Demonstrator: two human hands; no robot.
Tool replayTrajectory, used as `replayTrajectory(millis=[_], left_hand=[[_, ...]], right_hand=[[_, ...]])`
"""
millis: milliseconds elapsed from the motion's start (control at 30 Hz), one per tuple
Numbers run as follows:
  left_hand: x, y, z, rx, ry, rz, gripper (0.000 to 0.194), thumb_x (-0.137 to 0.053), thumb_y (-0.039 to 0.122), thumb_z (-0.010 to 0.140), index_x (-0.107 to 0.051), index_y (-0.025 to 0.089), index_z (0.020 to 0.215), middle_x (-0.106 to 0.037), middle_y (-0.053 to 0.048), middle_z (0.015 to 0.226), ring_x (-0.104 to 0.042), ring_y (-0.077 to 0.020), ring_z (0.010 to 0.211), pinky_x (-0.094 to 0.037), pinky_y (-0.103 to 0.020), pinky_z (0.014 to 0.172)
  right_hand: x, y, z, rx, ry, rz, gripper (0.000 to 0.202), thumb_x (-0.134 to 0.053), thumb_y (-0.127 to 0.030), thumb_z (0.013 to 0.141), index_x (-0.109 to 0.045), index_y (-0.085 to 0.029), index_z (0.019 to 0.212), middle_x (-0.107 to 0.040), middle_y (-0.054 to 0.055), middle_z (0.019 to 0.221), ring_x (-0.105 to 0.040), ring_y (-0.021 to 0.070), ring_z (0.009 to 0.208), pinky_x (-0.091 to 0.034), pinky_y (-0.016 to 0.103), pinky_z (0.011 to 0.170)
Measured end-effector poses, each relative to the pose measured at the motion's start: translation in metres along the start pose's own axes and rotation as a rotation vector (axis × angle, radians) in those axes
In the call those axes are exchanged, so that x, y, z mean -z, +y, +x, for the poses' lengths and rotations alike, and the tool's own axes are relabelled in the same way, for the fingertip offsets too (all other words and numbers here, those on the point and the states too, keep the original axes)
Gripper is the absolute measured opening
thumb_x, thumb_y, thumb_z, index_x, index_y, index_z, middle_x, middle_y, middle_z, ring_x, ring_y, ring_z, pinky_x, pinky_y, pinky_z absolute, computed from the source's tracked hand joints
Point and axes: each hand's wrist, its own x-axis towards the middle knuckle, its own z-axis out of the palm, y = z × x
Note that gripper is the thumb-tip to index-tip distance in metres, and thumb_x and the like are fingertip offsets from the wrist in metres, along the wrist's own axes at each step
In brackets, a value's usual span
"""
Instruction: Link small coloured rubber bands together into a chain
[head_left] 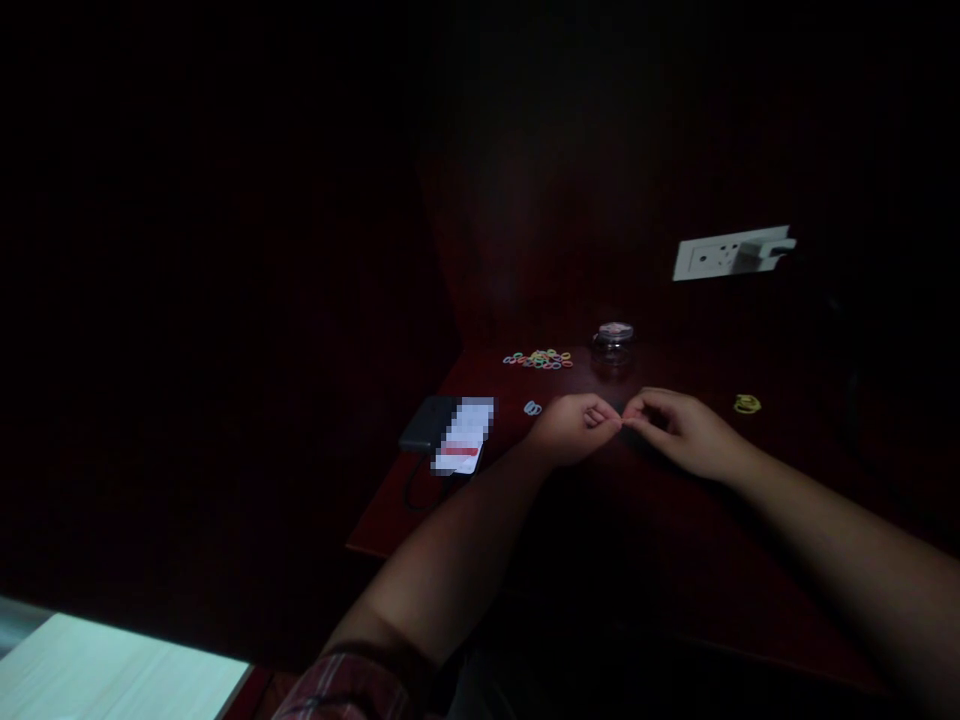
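Observation:
Over the dark red table (600, 540) my left hand (576, 425) and my right hand (679, 430) meet fingertip to fingertip. Both are closed in a pinch, and whatever lies between the fingertips is too small to make out. Just left of my left hand lie a few pale blue rubber bands (532, 408). A bunch of yellow rubber bands (747, 404) sits to the right of my right hand. Farther back is a loose pile of mixed-colour rubber bands (538, 360). Behind my hands stands a small clear jar (613, 345) with a lid.
At the table's left side lie a lit phone (465, 435), its screen blurred, and a dark box-like device (427, 424) with a cable. A white wall socket (727, 254) holds a plug. A pale wooden surface (120, 670) shows at the lower left. Surroundings are very dark.

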Motion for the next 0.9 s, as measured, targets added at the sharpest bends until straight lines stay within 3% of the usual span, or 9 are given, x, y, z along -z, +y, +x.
replayTrajectory(millis=[467,900], left_hand=[[-0.0009,-0.0026,0.0010,-0.031,0.028,-0.010,0.020,-0.060,0.029,0.075,-0.063,0.011,0.082,-0.063,-0.004,0.071,-0.056,-0.0093,0.064,-0.045,-0.020,0.058],[-0.0001,-0.0010,0.0010,-0.059,0.055,-0.012,0.018,-0.060,0.028,0.075,-0.061,0.012,0.083,-0.063,-0.004,0.073,-0.056,-0.0087,0.065,-0.046,-0.020,0.061]], right_hand=[[0.0004,0.0047,-0.0014,-0.053,-0.014,0.042,0.023,-0.054,-0.040,0.079,-0.058,-0.017,0.077,-0.060,0.003,0.067,-0.054,0.0140,0.059,-0.041,0.024,0.050],[0.0000,0.0023,-0.0017,-0.043,-0.025,0.041,0.025,-0.051,-0.042,0.081,-0.058,-0.018,0.076,-0.059,0.003,0.066,-0.052,0.0141,0.059,-0.041,0.024,0.051]])
